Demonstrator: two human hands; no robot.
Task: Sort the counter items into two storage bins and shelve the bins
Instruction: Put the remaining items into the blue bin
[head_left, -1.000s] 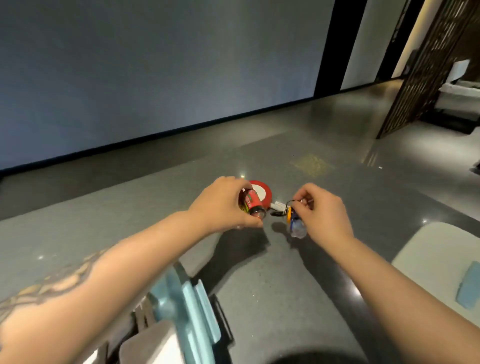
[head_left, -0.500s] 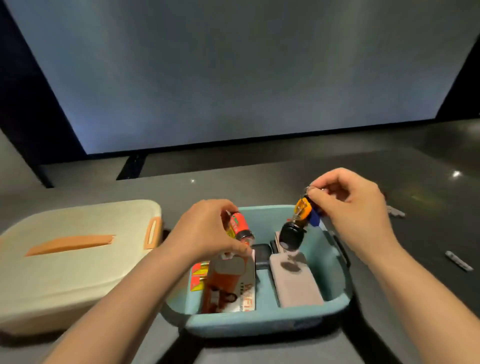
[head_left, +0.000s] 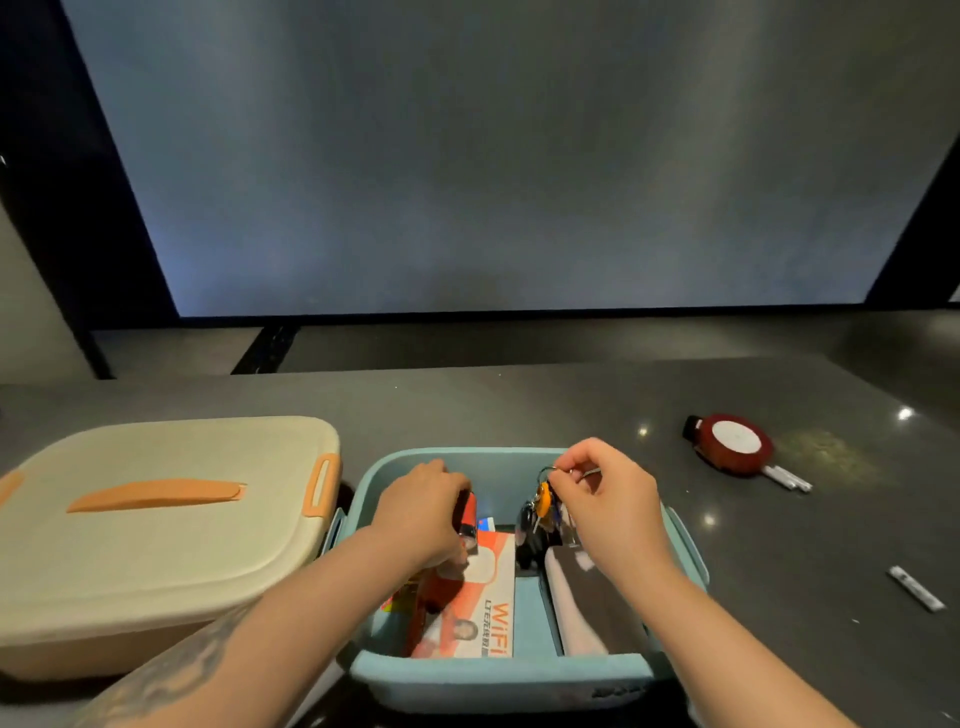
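- Left hand (head_left: 421, 512): my fingers wrapped round a red bottle (head_left: 466, 519), low inside the blue bin (head_left: 498, 680) at the surface's near edge.
- Right hand (head_left: 605, 499): fingers pinching a keyring (head_left: 540, 506) over the same bin.
- Beige bin (head_left: 156, 525): lidded, just left.

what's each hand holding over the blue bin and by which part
Left hand grips the small red bottle around its body. Right hand pinches the key bunch by its ring, keys dangling.
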